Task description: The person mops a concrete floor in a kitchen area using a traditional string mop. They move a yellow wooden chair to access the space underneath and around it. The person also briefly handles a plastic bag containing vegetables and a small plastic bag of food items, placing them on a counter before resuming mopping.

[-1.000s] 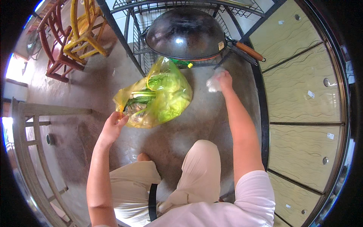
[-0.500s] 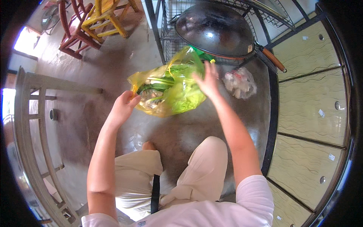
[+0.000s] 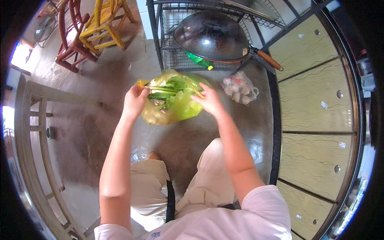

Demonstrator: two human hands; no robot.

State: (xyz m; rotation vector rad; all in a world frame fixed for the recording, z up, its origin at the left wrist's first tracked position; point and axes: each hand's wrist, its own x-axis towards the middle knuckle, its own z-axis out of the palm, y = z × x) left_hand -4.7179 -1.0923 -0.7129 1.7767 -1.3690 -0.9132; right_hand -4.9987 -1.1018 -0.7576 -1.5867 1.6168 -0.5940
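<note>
We have the yellow plastic bag (image 3: 176, 115) between our two hands, above the middle of the floor (image 3: 176, 140), near the front edge of the wire rack (image 3: 165, 60); whether its bottom touches the floor, we cannot tell. Our left hand (image 3: 135, 103) holds the left edge of the bag, with thumb and fingers close together. Our right hand (image 3: 209, 101) holds a yellow strip at the right edge, with the fingers bent and narrow. The mouth of the bag is open to us, and inside we see green vegetables (image 3: 160, 96). Just to the right, a clear bag (image 3: 242, 89) with pale things lies on the floor, between the rack's front edge and the cabinet (image 3: 316, 98). On the rack sits a black pan (image 3: 212, 36), and a green bottle (image 3: 197, 59) shows beneath its lower edge.
</note>
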